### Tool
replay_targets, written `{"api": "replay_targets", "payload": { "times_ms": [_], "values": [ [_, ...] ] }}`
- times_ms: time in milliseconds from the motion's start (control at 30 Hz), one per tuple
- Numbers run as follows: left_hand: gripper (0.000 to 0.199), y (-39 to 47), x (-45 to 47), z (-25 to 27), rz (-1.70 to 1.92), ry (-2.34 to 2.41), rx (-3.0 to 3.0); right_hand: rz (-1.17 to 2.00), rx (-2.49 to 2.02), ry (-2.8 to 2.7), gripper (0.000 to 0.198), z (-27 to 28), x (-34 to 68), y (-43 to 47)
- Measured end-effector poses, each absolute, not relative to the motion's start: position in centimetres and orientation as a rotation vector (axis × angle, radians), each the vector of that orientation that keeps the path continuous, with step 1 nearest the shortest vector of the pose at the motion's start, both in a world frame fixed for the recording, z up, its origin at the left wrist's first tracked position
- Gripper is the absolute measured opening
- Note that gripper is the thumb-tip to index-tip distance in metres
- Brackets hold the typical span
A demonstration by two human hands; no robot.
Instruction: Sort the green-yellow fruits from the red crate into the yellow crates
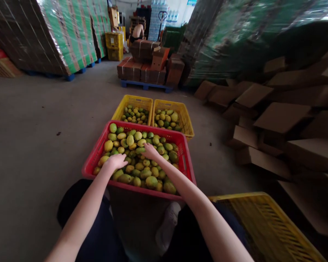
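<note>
A red plastic crate [188, 165] in front of me is filled with yellow and green lemons [151, 182]. My left hand [117, 161] reaches over the left-middle part of the heap, fingers stretched out and apart, with no fruit visible in it. My right hand [151, 151] is near the middle of the heap. Its thumb and fingers close about a yellow-green lemon [140, 150], though the grip is partly hidden. More lemons lie right around both hands.
Behind the red crate stand two yellow crates [190, 122] holding lemons. Another yellow crate [262, 218] is at my lower right. Cardboard boxes [281, 118] are heaped on the right. A loaded blue pallet [144, 86] and a person [138, 32] are farther back.
</note>
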State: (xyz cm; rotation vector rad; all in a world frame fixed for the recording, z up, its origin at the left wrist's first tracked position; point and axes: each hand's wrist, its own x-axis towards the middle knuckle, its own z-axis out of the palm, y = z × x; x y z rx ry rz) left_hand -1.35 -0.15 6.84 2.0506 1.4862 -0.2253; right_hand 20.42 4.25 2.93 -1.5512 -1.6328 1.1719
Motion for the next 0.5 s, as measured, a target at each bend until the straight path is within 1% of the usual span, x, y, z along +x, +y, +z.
{"api": "replay_targets", "payload": {
  "times_ms": [100,133,200,267,333,433,500],
  "values": [
    [0.044,0.1,-1.5,7.1,-0.269,1.519,2.057,1.017,-1.539,-2.019,0.061,3.1,16.1,8.1],
    [0.044,0.1,-1.5,7.1,-0.277,1.522,2.062,0.971,-1.530,-2.133,0.068,3.0,14.9,9.1],
    [0.043,0.2,-1.6,7.2,-0.293,1.526,2.067,0.901,-1.512,-2.310,0.073,2.6,13.2,10.3],
    [0.042,0.2,-1.7,7.2,-0.302,1.526,2.062,0.861,-1.499,-2.403,0.066,2.0,12.4,10.8],
    [0.044,0.3,-1.8,7.2,-0.305,1.518,2.054,0.847,-1.488,-2.410,0.053,1.5,12.2,10.8],
    [0.049,0.3,-1.9,7.3,-0.307,1.517,2.044,0.867,-1.474,-2.292,0.039,1.4,12.5,10.3],
    [0.049,0.4,-1.9,7.2,-0.269,1.509,2.031,0.897,-1.476,-2.139,0.035,1.9,12.7,9.8]
  ]
}}
